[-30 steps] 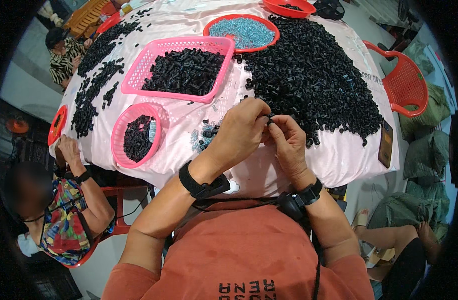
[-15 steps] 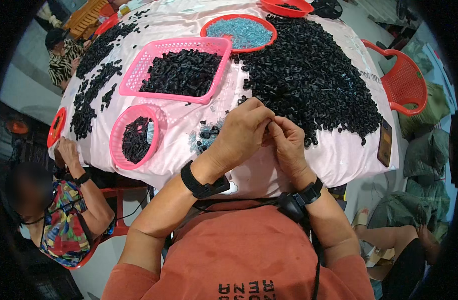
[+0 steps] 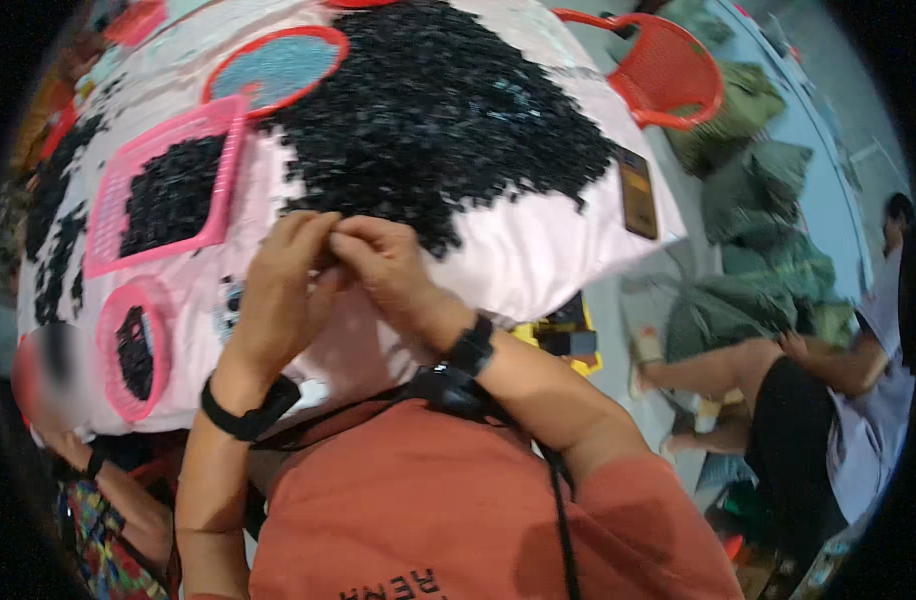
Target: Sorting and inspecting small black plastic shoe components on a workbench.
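Observation:
My left hand [image 3: 290, 290] and my right hand [image 3: 390, 268] meet fingertip to fingertip above the near part of the table. Both are closed in a pinch; whatever sits between the fingers is too small and hidden to name. Just beyond them spreads a big heap of small black plastic parts [image 3: 438, 120]. Beside my left wrist, partly covered by it, lies a little pile of clear and black pieces [image 3: 228, 308].
At left stand a pink rectangular basket [image 3: 106, 232] and a round pink basket [image 3: 108, 372], both holding black parts. Farther off is a red-rimmed tray [image 3: 342, 48] of bluish clear pieces. A phone [image 3: 636, 195] lies near the right edge, by a red chair [image 3: 668, 70]. People sit on both sides.
The view has swung to the right, so the table sits farther left and a seated person at right shows more. My hands stay pinched together. The picture is blurrier.

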`<state>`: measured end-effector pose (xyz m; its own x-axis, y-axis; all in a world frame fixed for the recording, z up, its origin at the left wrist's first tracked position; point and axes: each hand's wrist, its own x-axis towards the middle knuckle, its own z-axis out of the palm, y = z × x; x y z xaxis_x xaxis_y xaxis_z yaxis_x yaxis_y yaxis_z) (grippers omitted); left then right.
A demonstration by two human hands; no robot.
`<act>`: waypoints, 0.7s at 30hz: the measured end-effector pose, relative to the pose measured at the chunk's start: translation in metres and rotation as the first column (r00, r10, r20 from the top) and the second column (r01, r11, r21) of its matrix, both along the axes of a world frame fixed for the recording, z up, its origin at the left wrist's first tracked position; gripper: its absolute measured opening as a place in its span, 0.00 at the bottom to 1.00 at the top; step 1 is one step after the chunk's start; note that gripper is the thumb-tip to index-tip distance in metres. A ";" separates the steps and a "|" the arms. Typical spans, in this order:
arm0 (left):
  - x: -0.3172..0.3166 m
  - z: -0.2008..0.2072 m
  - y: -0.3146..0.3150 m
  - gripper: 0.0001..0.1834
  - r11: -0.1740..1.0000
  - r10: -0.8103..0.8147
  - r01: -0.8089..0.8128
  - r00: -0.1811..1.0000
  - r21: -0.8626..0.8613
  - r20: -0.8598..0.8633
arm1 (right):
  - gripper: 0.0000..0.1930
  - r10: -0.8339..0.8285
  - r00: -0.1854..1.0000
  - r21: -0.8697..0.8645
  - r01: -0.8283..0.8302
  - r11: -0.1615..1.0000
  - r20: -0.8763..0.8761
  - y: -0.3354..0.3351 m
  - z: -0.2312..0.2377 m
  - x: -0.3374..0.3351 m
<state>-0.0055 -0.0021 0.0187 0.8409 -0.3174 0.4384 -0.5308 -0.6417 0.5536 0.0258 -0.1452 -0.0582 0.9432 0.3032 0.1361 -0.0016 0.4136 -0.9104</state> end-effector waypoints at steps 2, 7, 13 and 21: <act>0.001 -0.006 -0.001 0.23 1.000 0.018 -0.018 1.000 0.016 -0.018 | 0.10 -0.011 0.999 0.027 0.012 1.000 -0.030 0.002 0.007 -0.002; 0.008 -0.010 -0.004 0.21 0.998 0.029 -0.029 1.000 0.064 0.012 | 0.10 -0.015 0.999 0.027 0.016 0.999 -0.044 -0.002 0.010 -0.001; 0.005 -0.006 -0.003 0.21 0.990 0.078 -0.072 0.996 0.123 -0.045 | 0.11 0.051 0.995 -0.009 -0.052 0.999 -0.081 -0.005 0.009 -0.003; 0.003 -0.007 -0.010 0.19 0.995 0.059 -0.061 0.998 0.075 0.024 | 0.12 0.025 0.998 -0.010 -0.026 1.000 -0.055 -0.007 0.011 -0.004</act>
